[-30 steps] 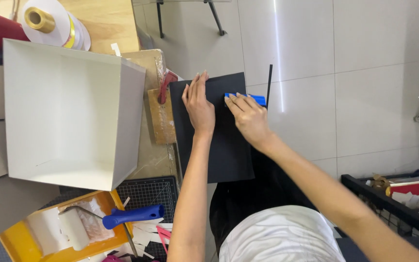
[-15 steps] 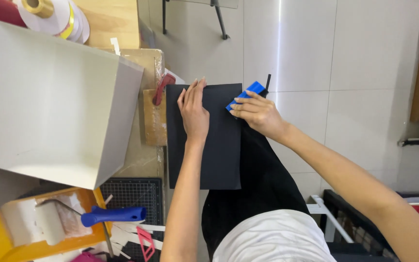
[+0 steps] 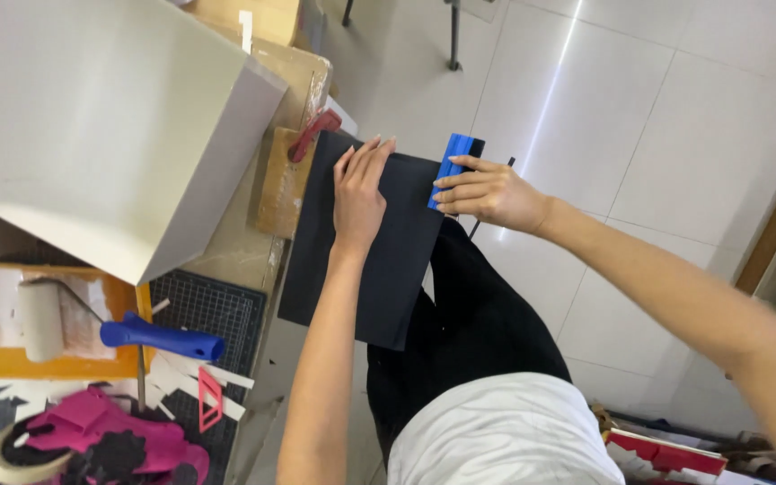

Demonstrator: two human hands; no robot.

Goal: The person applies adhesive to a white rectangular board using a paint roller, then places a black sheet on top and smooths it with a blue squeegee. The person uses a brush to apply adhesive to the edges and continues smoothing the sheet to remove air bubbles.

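We press our left hand (image 3: 358,193) flat, fingers straight, on the black sheet (image 3: 365,260), which lies over the table edge at the centre of the view and overhangs our lap. Our right hand (image 3: 487,190), at 3 o'clock from the left, closes its fingers on a blue scraper (image 3: 448,169) set against the sheet's edge. At 9 o'clock stands a large white box (image 3: 105,126); at 7 o'clock a blue-handled paint roller (image 3: 127,330) rests in a yellow tray (image 3: 47,364).
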